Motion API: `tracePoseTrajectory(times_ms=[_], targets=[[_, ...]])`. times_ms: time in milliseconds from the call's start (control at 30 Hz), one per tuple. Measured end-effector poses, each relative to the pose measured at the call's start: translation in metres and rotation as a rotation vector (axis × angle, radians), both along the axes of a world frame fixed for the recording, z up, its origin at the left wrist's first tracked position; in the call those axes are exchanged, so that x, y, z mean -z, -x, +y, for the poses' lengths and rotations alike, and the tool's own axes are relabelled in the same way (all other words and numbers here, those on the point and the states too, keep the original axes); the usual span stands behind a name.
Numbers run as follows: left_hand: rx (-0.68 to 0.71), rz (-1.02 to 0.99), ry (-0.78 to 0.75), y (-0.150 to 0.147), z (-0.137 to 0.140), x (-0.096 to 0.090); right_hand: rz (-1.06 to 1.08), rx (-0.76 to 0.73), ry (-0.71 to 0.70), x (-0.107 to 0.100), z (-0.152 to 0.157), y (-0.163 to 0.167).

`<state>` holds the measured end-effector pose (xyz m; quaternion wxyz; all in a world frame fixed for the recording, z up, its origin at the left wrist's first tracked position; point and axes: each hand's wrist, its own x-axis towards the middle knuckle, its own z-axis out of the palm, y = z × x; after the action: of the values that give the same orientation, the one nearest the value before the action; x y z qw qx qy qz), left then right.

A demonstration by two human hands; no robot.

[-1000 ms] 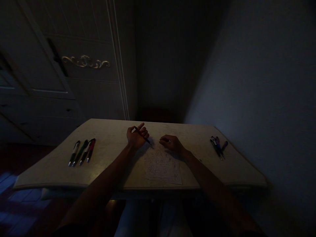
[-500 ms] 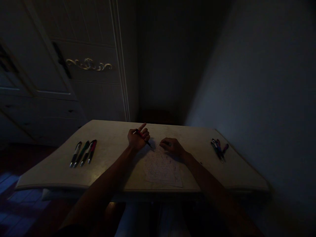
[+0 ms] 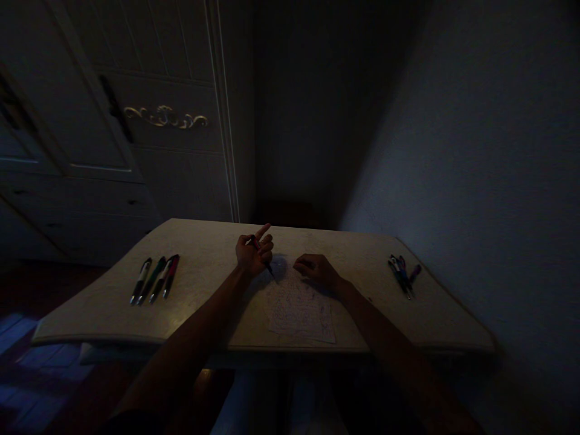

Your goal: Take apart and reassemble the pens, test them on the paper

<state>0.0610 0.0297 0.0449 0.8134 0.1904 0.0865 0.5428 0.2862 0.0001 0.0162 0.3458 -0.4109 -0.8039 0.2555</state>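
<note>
A red and dark pen [image 3: 268,266] lies across the palm of my left hand [image 3: 252,254], which is turned up with the fingers curled and the index finger stretched out. The pen's tip points down toward the top of a sheet of paper [image 3: 301,311] covered in scribbled marks. My right hand [image 3: 319,270] hovers at or rests by the paper's upper right edge, thumb and fingers pinched together. What they hold, if anything, is too dark to make out.
Several pens [image 3: 154,281] lie side by side on the left of the pale table [image 3: 203,241]. Another small cluster of pens [image 3: 401,275] is near its right edge. A cupboard [image 3: 181,172] stands behind on the left, a wall [image 3: 475,151] on the right.
The pen in my left hand has swung to a steeper angle, its tip shifting slightly left. My right hand has hardly moved.
</note>
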Motion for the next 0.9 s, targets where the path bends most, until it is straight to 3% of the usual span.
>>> tracePoseTrajectory(times_ms=[600, 900], targets=[[0.153, 0.043, -0.014, -0.0010, 0.0008, -0.0017, -0.014, -0.006, -0.003, -0.0023, -0.0009, -0.0001], [0.120, 0.046, -0.039, -0.0007, -0.0025, -0.0037, -0.016, 0.000, 0.005, -0.0029, -0.0028, -0.0003]])
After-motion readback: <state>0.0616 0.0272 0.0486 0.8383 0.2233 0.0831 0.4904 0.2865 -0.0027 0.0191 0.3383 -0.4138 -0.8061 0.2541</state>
